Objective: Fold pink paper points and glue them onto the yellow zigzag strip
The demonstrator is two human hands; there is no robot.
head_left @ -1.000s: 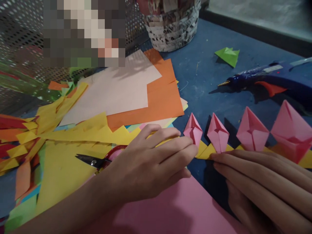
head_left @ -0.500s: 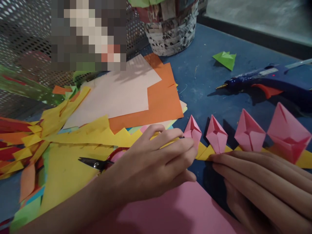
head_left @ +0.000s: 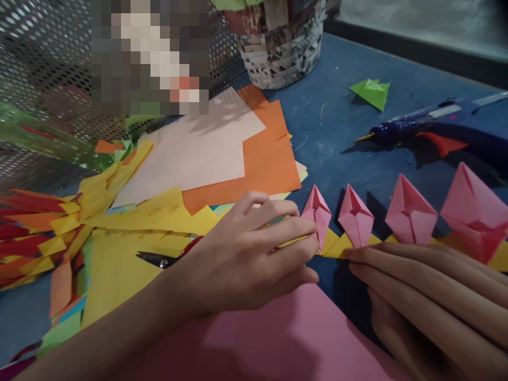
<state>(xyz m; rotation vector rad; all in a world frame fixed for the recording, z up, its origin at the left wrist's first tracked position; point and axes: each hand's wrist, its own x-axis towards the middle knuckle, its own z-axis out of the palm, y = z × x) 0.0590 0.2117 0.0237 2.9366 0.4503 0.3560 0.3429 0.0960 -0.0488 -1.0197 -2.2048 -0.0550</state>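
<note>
A yellow paper strip with a zigzag edge (head_left: 333, 246) runs from centre to right, and several pink folded paper pieces (head_left: 356, 218) stand in a row along it. My left hand (head_left: 254, 251) is closed on the strip, its fingertips against the leftmost pink piece (head_left: 316, 209); the fingers hide part of the strip. Further right, my right hand (head_left: 432, 291) pinches the strip's lower edge below the second pink piece, its other fingers lying along the strip. Scissors (head_left: 159, 260) lie partly under my left wrist. A large pink sheet (head_left: 254, 344) lies below both hands.
A blue glue gun (head_left: 416, 132) lies at the right, near a green folded paper (head_left: 373, 92). Behind stands a woven paper basket (head_left: 281, 61). Pale pink (head_left: 194, 153) and orange sheets (head_left: 273, 169) are stacked mid-left, beside yellow and red paper cuttings (head_left: 55, 227).
The view has shifted slightly, so most things sit a little further right and higher. Both hands keep nearly the same hold on the strip.
</note>
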